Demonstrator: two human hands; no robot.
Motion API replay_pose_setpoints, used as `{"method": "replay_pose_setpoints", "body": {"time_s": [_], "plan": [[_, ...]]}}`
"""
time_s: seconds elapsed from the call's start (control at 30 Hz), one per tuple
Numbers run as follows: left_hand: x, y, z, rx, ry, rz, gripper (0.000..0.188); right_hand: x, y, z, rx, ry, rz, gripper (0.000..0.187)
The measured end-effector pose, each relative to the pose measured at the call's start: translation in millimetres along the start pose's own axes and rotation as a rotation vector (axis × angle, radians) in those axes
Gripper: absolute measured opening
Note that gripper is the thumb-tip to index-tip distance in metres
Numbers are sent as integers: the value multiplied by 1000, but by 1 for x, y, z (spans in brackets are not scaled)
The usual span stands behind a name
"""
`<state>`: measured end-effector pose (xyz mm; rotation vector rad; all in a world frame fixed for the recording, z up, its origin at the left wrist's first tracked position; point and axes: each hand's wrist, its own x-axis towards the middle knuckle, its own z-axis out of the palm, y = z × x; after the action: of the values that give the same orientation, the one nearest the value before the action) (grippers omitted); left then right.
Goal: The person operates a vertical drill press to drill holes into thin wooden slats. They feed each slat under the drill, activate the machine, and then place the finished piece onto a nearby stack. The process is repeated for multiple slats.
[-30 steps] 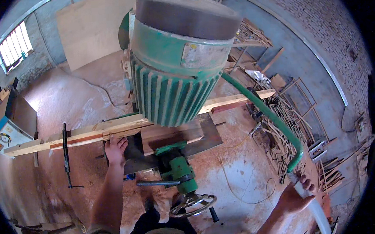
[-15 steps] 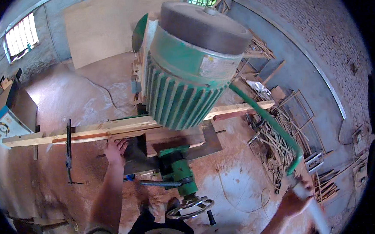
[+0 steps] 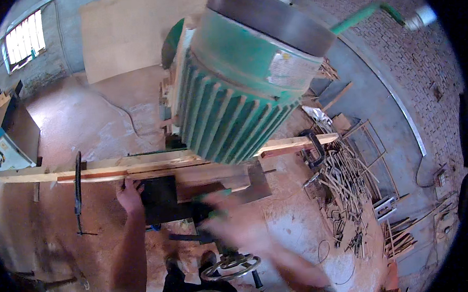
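Observation:
A large green finned motor (image 3: 225,93) with a dark cap fills the upper middle. Below it, a long pale wooden beam (image 3: 106,165) runs crosswise, with a reddish strip (image 3: 91,177) along its near side. My left hand (image 3: 130,196) touches the beam's near edge beside a dark plate (image 3: 159,198), fingers apart and slightly bent. A wooden block (image 3: 214,178) lies to its right, under the motor. My right hand (image 3: 233,218) is smeared by motion in front of that block, over the machine's column; its fingers cannot be made out. A green lever (image 3: 365,16) with a pale grip rises at upper right.
A dark clamp (image 3: 79,193) hangs on the beam's left part, another clamp (image 3: 315,149) near its right end. Below my right hand sits a metal handwheel (image 3: 230,267). A control cabinet (image 3: 8,138) stands at left; scrap sticks (image 3: 344,193) are piled at right.
My right hand has left the lever's grip and moved left to the column. The lever has swung from lower right to upper right. My left hand stays by the beam.

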<state>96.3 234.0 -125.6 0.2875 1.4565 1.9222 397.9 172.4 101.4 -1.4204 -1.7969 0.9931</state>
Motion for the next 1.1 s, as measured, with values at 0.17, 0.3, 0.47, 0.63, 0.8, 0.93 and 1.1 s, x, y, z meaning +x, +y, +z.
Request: {"method": "replay_pose_setpoints", "body": {"time_s": [0.17,0.3,0.47,0.63,0.8,0.93,1.1], "plan": [[14,-10,-9,32,-15,37,25,-7,2,122,-390,-503,37,34],[4,9,-10,213,94,74,22,1,75,17,436,-92,531,46],[14,-12,5,200,29,36,20,-34,207,-57,419,454,380,36],[-22,-7,61,406,-193,-71,20,-51,226,-59,638,497,474,32],[-25,-18,86,826,-428,269,30,-8,236,-52,466,393,384,28],[2,-45,86,1110,-498,565,30,53,249,-42,480,305,331,36],[4,-70,86,847,-583,592,34,79,240,-46,711,368,333,43]]}}
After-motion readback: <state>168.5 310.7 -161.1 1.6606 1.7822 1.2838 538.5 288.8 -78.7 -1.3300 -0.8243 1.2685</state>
